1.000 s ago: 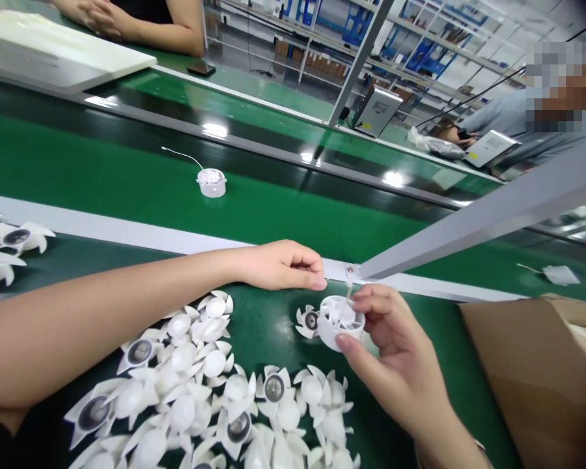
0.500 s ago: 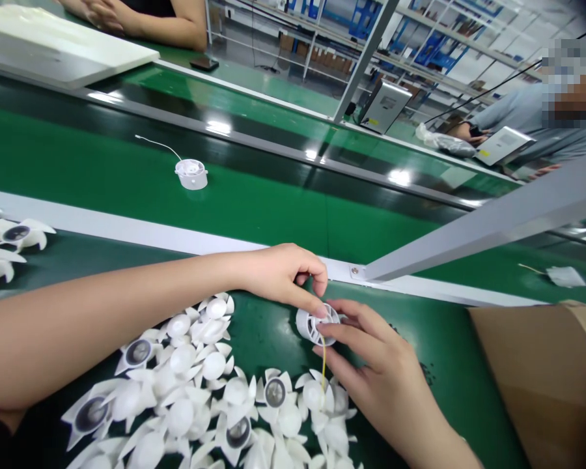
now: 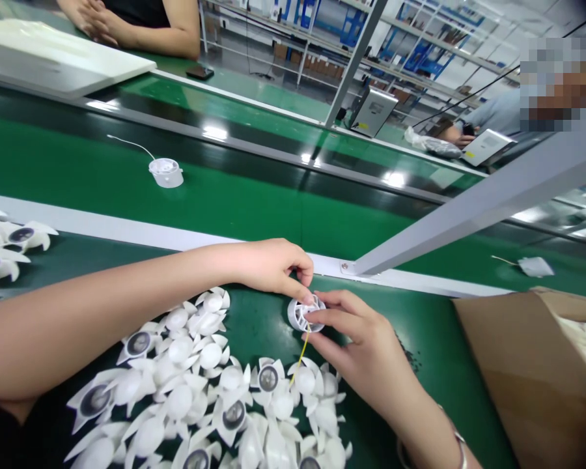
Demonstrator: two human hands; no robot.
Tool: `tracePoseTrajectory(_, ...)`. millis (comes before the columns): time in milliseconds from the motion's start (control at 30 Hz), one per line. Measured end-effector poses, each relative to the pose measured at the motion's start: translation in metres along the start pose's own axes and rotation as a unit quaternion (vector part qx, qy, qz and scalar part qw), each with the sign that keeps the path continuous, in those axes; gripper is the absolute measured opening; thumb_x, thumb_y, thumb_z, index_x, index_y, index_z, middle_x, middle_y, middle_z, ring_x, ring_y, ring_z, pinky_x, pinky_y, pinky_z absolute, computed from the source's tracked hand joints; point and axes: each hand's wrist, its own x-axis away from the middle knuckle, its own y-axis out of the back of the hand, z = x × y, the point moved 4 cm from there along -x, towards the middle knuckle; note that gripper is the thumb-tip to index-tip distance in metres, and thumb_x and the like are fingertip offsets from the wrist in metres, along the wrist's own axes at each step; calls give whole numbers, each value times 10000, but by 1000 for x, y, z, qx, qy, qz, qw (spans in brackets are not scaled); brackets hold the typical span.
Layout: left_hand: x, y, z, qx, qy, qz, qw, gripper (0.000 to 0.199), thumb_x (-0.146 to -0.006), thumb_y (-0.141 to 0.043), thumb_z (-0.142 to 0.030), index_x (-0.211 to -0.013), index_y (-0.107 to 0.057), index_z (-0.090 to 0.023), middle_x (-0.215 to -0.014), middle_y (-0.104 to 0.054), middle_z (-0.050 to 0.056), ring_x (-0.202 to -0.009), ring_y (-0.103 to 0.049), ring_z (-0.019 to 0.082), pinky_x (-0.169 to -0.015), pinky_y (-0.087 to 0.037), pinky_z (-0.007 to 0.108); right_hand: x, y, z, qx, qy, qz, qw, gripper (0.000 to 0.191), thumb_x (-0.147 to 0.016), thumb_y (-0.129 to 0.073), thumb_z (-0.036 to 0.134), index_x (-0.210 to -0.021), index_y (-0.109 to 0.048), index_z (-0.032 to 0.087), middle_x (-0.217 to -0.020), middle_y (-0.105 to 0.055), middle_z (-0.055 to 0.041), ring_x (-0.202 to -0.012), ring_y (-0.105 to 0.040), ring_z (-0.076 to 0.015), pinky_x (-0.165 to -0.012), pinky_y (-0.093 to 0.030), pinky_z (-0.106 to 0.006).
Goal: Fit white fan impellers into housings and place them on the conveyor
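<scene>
The round white plastic housing with a yellow wire (image 3: 299, 315) sat over the green bench (image 3: 258, 326). Right of it, the right hand (image 3: 366, 332) gripped its side between bent fingers and thumb; from above it, the left hand (image 3: 286, 270) pressed a fingertip onto its rim, fingers curled. Below and left of the housing lay a pile of white plastic fan blades (image 3: 180, 400); farther right stood a brown cardboard box (image 3: 522, 365).

Nearer than the slanted gray post (image 3: 449, 198), rightward, stands an open cardboard box (image 3: 522, 358). Beyond the post, leftward, lie a dark phone (image 3: 200, 72) and a white slab (image 3: 63, 62); also beyond it are a metallic box (image 3: 374, 112), a clear plastic bag (image 3: 432, 144) and shelving (image 3: 422, 55).
</scene>
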Motion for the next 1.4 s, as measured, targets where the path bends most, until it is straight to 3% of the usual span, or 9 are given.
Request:
tracePoseTrajectory(133,21,19,-3,-12,44,91,995,391,-784,-708,-549,-993,-660,-222,-909,-650,-14,-767,-580,128,-630,-399,209,2,3,-1,1,42,52,998,151,-885,-649,185,-1008,-701,254,-1189,-611,-55,-1060,-626,-185,-875,-550,-329)
tracePoseTrajectory(200,37,29,-5,-50,110,154,981,453,-676,-797,-491,-1022,-645,-240,-886,-659,-23,-728,-596,137,-585,-390,212,3,4,-4,23,56,64,996,179,-903,-616,186,-1046,-691,263,-1253,-584,-66,-1151,-589,-215,-941,-532,-374)
tracePoseTrajectory(300,56,41,-8,-166,230,172,943,487,-511,-871,-321,-940,-652,-249,-803,-661,-28,-583,-570,139,-490,-323,231,3,13,-16,119,11,-31,992,352,-945,-536,204,-1292,-591,233,-1409,-484,-131,-1256,-523,-279,-1003,-498,-477)
tracePoseTrajectory(400,62,42,-11,-254,264,132,921,461,-411,-883,-252,-802,-640,-233,-712,-645,-28,-463,-504,122,-459,-288,240,4,28,-28,172,-40,-123,977,446,-942,-551,256,-1381,-512,190,-1361,-521,-153,-1187,-557,-288,-956,-519,-475)
tracePoseTrajectory(567,58,33,-10,-287,228,103,925,381,-430,-863,-305,-714,-626,-216,-505,-526,-57,-362,-408,94,-453,-267,246,8,48,-39,136,-86,-113,981,158,-935,-592,314,-1028,-687,229,-998,-643,-56,-837,-612,-178,-609,-510,-273)
tracePoseTrajectory(900,52,19,-13,-249,215,126,936,286,-506,-754,-195,-778,-690,-255,-663,-642,-14,-443,-481,125,-468,-284,260,18,51,-45,125,-117,118,978,178,-895,-539,204,-789,-680,223,-776,-619,-10,-623,-570,-133,-550,-452,-263)
tracePoseTrajectory(1000,47,19,-14,-247,163,92,951,272,-577,-662,-155,-810,-727,-280,-770,-682,12,-548,-549,154,-489,-291,267,23,46,-41,128,-117,170,970,202,-870,-538,157,-748,-684,225,-739,-618,-3,-587,-561,-125,-530,-438,-258)
tracePoseTrajectory(1233,23,18,-19,-322,36,1,946,252,-740,-612,-132,-937,-701,-260,-902,-709,16,-757,-626,197,-564,-292,297,29,37,-34,135,-112,199,964,220,-831,-552,118,-697,-682,235,-710,-616,11,-587,-571,-126,-546,-432,-252)
tracePoseTrajectory(1400,14,5,-29,-345,1,-16,938,123,-728,-683,-111,-757,-617,-210,-766,-672,10,-761,-615,203,-545,-244,303,32,31,-34,189,-118,215,951,216,-796,-560,83,-655,-645,222,-718,-608,13,-588,-572,-128,-540,-413,-249)
